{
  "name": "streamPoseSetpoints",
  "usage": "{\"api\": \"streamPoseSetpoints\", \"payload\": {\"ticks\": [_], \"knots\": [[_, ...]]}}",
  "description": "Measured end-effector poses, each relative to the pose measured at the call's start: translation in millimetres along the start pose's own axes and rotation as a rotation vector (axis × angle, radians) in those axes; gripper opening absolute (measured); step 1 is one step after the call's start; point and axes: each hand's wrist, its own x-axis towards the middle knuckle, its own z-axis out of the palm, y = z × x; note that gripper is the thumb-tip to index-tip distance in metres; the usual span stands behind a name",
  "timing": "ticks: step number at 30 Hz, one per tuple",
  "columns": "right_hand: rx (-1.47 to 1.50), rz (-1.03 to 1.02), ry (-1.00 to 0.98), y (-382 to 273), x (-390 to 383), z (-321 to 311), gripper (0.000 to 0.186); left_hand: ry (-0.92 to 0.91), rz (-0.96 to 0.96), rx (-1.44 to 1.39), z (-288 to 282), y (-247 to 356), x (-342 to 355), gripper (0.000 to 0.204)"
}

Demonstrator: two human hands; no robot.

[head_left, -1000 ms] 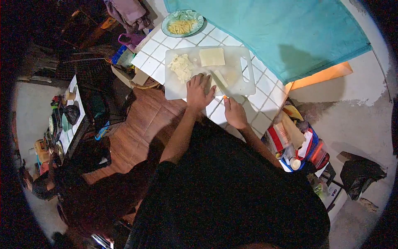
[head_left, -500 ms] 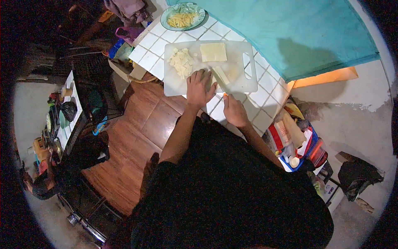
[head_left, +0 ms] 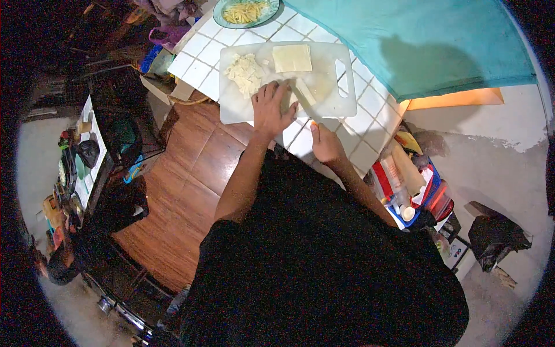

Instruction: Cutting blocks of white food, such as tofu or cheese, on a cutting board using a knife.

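A white cutting board lies on the white tiled counter. My left hand presses flat on a pale slab hidden mostly under it, near the board's front edge. My right hand grips a knife with an orange handle; its blade lies across the board right beside my left fingers. A pile of small pale cubes sits on the board's left part. A square pale slab rests at the board's far side.
A green plate of yellow strips stands beyond the board. A turquoise cloth covers the counter's right part. Bottles and packets fill a crate at my right. Wooden floor and cluttered shelves lie left.
The view has shifted so the board sits higher in the picture. My left hand stays on the slab and my right hand keeps the knife by it.
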Motion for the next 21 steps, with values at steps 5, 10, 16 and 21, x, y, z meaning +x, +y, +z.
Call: {"api": "streamPoseSetpoints", "payload": {"ticks": [5, 10, 16, 21], "knots": [[0.015, -0.040, 0.051, 1, 1, 0, 0.052, -0.429, 0.027, 0.184, -15, -3, 20, 0.067], [-0.009, -0.048, 0.026, 4, 5, -1, 0.054, -0.517, 0.011, 0.258, -19, 3, 35, 0.066], [0.014, -0.050, 0.056, 7, 5, 4, 0.051, -0.579, -0.064, 0.238, -24, 7, 39, 0.066], [0.030, 0.016, 0.048, 11, -10, 3, 0.045, -0.559, -0.068, 0.238, -23, 4, 36, 0.069]]}}
